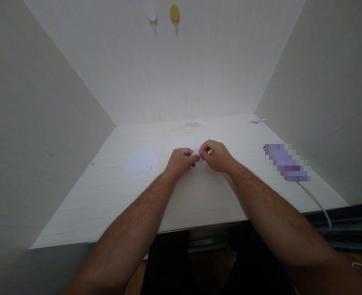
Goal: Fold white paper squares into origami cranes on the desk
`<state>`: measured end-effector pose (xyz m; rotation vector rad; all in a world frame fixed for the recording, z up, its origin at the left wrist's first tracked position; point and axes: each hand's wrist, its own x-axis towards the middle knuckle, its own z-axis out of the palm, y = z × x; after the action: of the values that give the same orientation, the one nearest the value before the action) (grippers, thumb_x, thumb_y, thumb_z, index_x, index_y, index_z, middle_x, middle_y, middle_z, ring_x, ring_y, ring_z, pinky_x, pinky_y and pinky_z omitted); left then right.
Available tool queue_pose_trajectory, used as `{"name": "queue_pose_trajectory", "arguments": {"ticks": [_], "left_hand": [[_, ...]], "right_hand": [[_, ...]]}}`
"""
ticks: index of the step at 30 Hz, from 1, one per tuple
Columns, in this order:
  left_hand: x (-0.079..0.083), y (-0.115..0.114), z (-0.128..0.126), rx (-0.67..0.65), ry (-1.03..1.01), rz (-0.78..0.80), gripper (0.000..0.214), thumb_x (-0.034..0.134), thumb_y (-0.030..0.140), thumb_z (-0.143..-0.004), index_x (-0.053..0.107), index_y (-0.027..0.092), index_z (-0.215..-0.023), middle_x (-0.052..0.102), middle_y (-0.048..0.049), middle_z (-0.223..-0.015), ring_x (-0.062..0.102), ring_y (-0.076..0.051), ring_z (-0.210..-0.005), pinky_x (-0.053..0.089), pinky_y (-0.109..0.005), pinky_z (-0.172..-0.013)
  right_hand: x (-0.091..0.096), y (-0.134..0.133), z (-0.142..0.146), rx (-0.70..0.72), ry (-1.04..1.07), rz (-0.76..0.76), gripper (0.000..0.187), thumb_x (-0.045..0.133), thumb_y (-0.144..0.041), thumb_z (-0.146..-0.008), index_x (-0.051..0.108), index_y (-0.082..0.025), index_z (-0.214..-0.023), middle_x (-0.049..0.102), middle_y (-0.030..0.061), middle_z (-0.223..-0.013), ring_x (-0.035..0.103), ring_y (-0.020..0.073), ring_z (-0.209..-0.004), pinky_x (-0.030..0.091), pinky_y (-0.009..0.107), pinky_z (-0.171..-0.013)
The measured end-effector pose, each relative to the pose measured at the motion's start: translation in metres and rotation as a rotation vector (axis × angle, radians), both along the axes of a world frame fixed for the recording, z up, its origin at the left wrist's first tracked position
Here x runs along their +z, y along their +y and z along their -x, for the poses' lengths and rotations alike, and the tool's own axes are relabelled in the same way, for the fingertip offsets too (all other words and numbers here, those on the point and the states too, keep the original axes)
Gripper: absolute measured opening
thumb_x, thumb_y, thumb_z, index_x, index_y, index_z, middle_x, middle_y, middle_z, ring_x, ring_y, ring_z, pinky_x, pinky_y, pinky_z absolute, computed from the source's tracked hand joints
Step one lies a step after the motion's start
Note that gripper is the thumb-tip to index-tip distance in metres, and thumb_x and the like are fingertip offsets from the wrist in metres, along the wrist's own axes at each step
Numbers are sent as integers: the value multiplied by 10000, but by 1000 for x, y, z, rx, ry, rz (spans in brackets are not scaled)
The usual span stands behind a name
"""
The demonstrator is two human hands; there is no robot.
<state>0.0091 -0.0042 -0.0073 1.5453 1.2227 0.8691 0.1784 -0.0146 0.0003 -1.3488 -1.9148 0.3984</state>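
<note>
Both hands meet over the middle of the white table (pixel 199 205). Between them is a small folded piece of white paper (pixel 198 153). My left hand (pixel 182 161) pinches its left side, with the thumb lying across the front. From the right, my right hand (pixel 217 155) grips the paper's edge between thumb and bent forefinger. The fingers partly cover the paper, so its exact folded shape cannot be made out. To the left of my left hand lies a loose stack of white paper sheets (pixel 143 162).
A small folded paper figure (pixel 257 120) stands at the back right corner. On the right lies a blurred-out flat device (pixel 285 162) with a white cable (pixel 317 200) running over the front edge. White and yellow hooks (pixel 175 14) hang on the back wall; side walls flank the table.
</note>
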Motion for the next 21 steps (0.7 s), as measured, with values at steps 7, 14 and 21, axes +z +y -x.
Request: {"name": "queue_pose_trajectory", "arguments": {"ticks": [7,14,21], "left_hand": [[-2,1,-1,7,-34,3,205,705,345,-685,641,154,-649,582,1,-503,443,-78,-409,290,-215,-418],[1,-2,-3,51,-43,13,195,710,325,-655,618,157,-617,552,10,-476,430,-78,-405,270,-213,-412],[0,1,-5,119,-268,6,209,724,314,-639,589,160,-596,495,38,-501,399,-66,-438,278,-214,-436]], "right_hand": [[-1,1,0,1,-1,-4,65,586,-167,-799,616,-168,-741,646,33,-757,545,134,-676,396,254,-633],[-3,-1,3,23,15,-33,81,581,-172,-806,611,-171,-730,647,33,-756,557,136,-681,412,267,-646],[-3,1,6,37,402,206,159,688,-292,-749,604,-168,-801,646,17,-704,580,130,-613,457,258,-571]]}}
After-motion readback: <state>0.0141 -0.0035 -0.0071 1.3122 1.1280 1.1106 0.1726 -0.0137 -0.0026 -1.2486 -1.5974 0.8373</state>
